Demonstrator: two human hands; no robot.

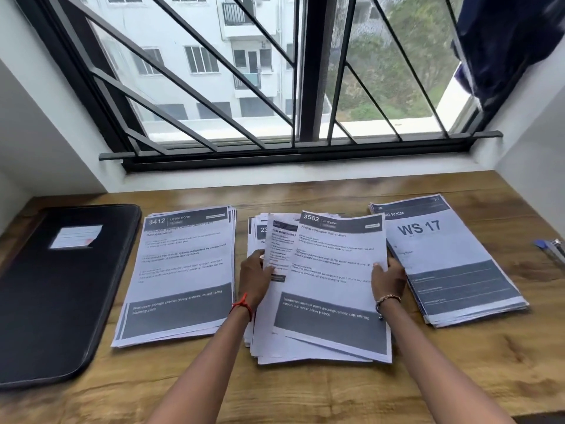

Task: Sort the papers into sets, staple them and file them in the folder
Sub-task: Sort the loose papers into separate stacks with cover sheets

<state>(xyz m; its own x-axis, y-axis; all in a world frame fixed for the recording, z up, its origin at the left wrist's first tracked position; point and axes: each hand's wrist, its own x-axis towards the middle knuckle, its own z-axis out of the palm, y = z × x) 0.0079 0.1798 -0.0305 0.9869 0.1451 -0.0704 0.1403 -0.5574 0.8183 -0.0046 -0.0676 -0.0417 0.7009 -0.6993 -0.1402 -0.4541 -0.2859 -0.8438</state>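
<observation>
Three piles of printed papers lie on the wooden table. The left pile (pixel 180 276) shows "3412 LIVING ROOM" on top. The right pile (pixel 452 264) shows "WS 17". The middle pile (pixel 305 347) is loosely fanned. My right hand (pixel 387 278) grips the right edge of the top sheet (pixel 333 270), headed "3562 KITCHEN". My left hand (pixel 255 276) holds the left edge of the sheets just under it. A closed black zip folder (pixel 58 286) with a white label lies at the far left.
A stapler or pen (pixel 552 247) shows partly at the table's right edge. Behind the piles runs a white sill under a barred window (pixel 275 87). A blue cloth (pixel 507 41) hangs at the upper right. Bare wood (pixel 305 393) lies in front of the piles.
</observation>
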